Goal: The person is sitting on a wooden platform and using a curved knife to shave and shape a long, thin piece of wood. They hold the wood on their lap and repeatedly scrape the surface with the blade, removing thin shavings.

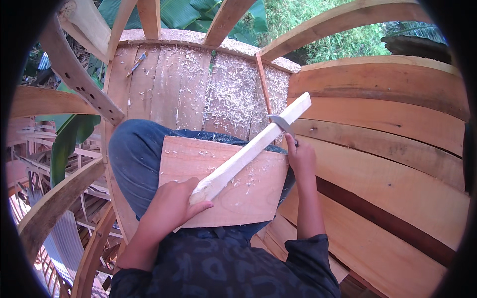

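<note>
A long, pale squared wooden stick (247, 152) slants across my lap, from lower left up to the far right. My left hand (172, 202) is closed round its near end, thumb along the side. In my right hand (301, 158) is a knife (282, 123), its grey curved blade lying across the stick near the far end. My fingers hide most of the knife's handle. Beneath the stick, a flat wooden board (208, 171) rests over my crossed legs, with a few shavings on it.
Curly wood shavings (231, 94) cover much of the plank floor ahead. A thin brown strip (263, 82) runs up to the far edge beside the blade. A paintbrush (137, 63) lies far left. Curved ribs (79, 74) and side planks (377, 116) surround me.
</note>
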A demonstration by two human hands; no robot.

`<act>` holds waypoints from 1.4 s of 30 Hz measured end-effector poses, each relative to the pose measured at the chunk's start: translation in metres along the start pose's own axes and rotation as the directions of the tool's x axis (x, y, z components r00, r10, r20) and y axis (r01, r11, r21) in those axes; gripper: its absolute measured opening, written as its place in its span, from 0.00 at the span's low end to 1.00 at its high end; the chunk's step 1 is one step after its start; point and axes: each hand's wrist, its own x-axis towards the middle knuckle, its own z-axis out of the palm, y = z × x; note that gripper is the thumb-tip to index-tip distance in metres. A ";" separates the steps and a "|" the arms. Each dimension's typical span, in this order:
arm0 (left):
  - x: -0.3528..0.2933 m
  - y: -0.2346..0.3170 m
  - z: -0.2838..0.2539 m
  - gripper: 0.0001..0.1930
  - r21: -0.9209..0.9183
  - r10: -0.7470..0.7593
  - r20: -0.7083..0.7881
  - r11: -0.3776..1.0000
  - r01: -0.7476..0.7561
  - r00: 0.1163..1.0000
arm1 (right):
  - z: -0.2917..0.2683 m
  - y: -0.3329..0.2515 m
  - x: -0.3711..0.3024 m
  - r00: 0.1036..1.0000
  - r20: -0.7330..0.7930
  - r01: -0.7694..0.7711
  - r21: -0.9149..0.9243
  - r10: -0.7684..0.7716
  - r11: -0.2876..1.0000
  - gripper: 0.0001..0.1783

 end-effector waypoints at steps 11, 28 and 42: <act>-0.002 -0.002 0.002 0.24 0.035 0.026 -0.022 0.999 -0.026 0.999 | -0.031 -0.038 -0.034 0.960 0.233 0.113 0.191 -0.156 0.975 0.36; -0.012 -0.002 0.010 0.23 0.087 0.013 -0.106 0.996 -0.004 0.994 | -0.035 0.009 0.040 0.978 0.088 -0.193 0.061 0.187 0.979 0.40; -0.023 0.015 0.019 0.17 0.218 -0.021 -0.120 0.975 0.047 0.993 | -0.032 -0.063 -0.069 0.956 0.193 0.181 0.203 -0.221 0.962 0.35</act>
